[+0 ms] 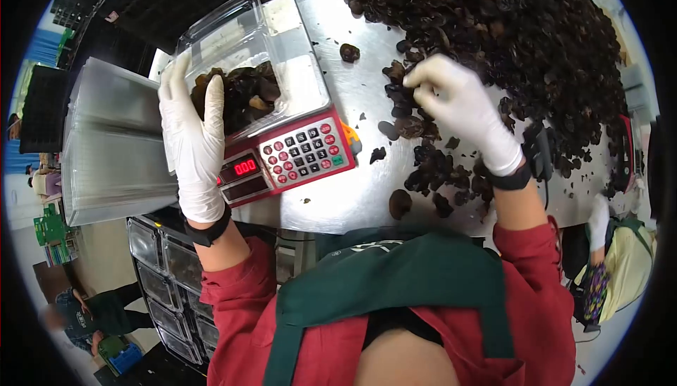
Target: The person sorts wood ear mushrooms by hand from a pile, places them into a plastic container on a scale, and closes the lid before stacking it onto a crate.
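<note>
A clear plastic container holding dark wood ear mushrooms rests over the pan of a red and white digital scale. My gloved left hand grips the container's left side, its thumb reaching over the mushrooms and its fingers along the outside. The red display reads 0.00. To the right, my gloved right hand is above the metal table at the near edge of a large mushroom pile. Its thumb and index finger are curled toward each other; whatever lies between them is too small to make out.
Stacked clear containers stand left of the scale. Loose mushroom pieces lie along the table's near side. Black crates stand beyond the scale. At lower left is one person; another person's gloved hand shows at right.
</note>
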`<action>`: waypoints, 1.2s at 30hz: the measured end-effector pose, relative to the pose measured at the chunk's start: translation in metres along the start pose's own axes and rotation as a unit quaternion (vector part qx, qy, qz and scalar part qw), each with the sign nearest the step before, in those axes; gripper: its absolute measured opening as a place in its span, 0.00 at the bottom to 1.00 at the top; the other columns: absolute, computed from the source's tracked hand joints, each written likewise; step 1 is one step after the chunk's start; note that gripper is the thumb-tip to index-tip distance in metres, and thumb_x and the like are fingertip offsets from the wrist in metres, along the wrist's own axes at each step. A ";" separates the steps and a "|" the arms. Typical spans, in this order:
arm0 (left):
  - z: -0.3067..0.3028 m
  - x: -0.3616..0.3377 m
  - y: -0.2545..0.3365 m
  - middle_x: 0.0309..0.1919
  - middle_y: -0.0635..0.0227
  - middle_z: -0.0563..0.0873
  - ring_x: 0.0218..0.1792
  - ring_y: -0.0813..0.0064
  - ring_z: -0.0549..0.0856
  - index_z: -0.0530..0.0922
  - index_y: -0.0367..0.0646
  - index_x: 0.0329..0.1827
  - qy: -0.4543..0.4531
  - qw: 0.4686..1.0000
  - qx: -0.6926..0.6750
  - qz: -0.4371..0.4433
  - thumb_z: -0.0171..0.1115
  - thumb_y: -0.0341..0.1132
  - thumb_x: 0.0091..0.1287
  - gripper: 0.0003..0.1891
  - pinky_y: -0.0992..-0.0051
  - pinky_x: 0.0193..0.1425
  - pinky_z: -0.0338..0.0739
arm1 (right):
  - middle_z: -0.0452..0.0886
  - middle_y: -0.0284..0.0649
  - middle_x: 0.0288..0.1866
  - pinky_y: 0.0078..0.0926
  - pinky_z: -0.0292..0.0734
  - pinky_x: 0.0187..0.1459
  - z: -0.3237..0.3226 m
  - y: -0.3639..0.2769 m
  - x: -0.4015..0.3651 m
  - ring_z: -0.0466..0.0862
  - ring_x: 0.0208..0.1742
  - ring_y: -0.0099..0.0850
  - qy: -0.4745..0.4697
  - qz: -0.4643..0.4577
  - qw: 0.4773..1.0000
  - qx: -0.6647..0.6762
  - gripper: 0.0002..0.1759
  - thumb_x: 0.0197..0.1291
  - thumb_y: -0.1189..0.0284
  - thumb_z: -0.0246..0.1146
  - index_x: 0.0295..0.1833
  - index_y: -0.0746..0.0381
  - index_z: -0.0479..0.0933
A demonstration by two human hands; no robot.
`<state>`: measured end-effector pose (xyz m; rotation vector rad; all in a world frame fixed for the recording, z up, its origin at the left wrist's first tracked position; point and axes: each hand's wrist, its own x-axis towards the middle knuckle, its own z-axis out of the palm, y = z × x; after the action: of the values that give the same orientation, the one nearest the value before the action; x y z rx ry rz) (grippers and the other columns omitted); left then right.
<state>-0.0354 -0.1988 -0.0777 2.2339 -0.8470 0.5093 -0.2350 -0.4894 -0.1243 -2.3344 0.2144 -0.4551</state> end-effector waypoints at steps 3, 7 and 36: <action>0.001 -0.002 0.000 0.67 0.47 0.74 0.69 0.50 0.73 0.71 0.39 0.71 -0.035 0.991 0.128 0.034 0.56 0.47 0.77 0.27 0.59 0.74 0.65 | 0.81 0.41 0.42 0.39 0.79 0.52 0.023 0.010 -0.038 0.81 0.48 0.42 -0.056 -0.021 0.993 -0.101 0.11 0.53 0.74 0.70 0.43 0.59 0.81; -0.003 -0.011 0.047 0.64 0.51 0.78 0.65 0.54 0.76 0.73 0.37 0.69 0.081 0.995 0.029 0.054 0.58 0.42 0.76 0.24 0.58 0.71 0.68 | 0.81 0.40 0.40 0.41 0.77 0.46 0.027 0.026 -0.062 0.81 0.44 0.43 -0.018 -0.055 0.986 -0.154 0.06 0.53 0.76 0.68 0.38 0.59 0.80; 0.141 -0.095 0.165 0.46 0.63 0.84 0.49 0.58 0.84 0.85 0.49 0.48 -0.410 0.893 -0.025 0.182 0.62 0.29 0.64 0.11 0.63 0.53 0.79 | 0.80 0.41 0.35 0.35 0.79 0.45 -0.075 0.051 -0.135 0.82 0.41 0.40 -0.083 0.014 0.995 -0.062 0.13 0.53 0.74 0.71 0.45 0.60 0.82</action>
<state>-0.2015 -0.3510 -0.1518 2.2305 -1.6963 -0.3534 -0.3893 -0.5361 -0.1451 -2.4722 0.1994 -0.2375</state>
